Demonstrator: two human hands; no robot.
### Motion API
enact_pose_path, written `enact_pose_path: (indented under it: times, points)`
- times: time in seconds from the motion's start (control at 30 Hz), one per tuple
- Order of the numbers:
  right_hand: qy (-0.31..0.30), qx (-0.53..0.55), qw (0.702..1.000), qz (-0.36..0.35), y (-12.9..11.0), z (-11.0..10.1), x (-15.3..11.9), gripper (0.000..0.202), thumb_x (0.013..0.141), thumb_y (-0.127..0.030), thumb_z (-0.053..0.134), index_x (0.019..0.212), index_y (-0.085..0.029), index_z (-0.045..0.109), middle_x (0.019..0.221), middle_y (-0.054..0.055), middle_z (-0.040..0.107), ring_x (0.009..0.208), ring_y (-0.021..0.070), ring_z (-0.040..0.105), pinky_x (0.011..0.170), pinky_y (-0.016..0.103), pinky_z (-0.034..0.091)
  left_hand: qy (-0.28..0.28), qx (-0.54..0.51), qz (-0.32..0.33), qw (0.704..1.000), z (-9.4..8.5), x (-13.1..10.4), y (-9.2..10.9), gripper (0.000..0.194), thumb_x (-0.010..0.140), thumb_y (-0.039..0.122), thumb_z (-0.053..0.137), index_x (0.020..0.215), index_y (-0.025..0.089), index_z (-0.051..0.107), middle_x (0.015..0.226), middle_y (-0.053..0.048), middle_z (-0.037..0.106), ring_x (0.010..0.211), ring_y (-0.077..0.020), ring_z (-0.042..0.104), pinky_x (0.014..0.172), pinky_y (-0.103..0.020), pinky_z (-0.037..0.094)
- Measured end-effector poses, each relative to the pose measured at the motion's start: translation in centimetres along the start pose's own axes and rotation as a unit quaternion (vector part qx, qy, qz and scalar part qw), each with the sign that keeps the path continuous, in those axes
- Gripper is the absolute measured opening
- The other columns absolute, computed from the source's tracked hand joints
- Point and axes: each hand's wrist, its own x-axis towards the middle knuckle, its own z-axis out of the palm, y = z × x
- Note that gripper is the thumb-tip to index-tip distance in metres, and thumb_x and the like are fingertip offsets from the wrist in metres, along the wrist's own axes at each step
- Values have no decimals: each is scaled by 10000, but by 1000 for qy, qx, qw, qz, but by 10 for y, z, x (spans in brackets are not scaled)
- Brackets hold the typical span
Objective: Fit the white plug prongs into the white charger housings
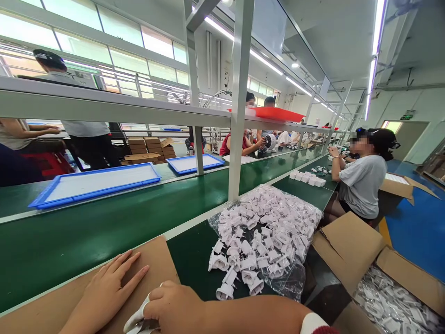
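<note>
My left hand (107,287) lies flat with its fingers spread on a brown cardboard sheet (158,260) at the bench's near edge. To its right, my right hand (177,306) is closed, its forearm crossing the bottom of the view. White material (137,317) shows at its fingers; whether this is a finger covering or a held piece I cannot tell. Beyond the right hand, a heap of white plastic plug housings (264,227) spreads over a clear plastic bag (290,280) on the green bench. A few loose housings (225,285) lie nearest my right forearm.
A green conveyor belt (104,222) runs behind the bench, past a metal post (238,116). Blue trays (97,183) stand across it. At right, an open carton (351,236) holds bagged white parts (392,297). A co-worker (363,176) sits farther along, near white pieces (308,178).
</note>
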Motion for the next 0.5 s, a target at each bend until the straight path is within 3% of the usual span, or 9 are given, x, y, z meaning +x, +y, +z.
enact_pose_path:
  times: [0.33,0.5]
  points:
    - [-32,14,999,-12,0,0,0,232,769,-409,697,825,-199,617,893,22,669,829,176,600,700,228,502,2,-14,-3,1000,3,0,-4,796,772,681,396,1325,164,640,1471,-131,566,1415,-366,456,1215,-543,347]
    - [-32,52,998,-17,2,2,-2,315,779,-439,693,988,-206,665,974,30,690,928,192,624,800,241,510,11,-7,-5,1000,1,1,0,781,751,680,412,1290,178,670,1439,-121,599,1400,-361,479,1213,-529,356]
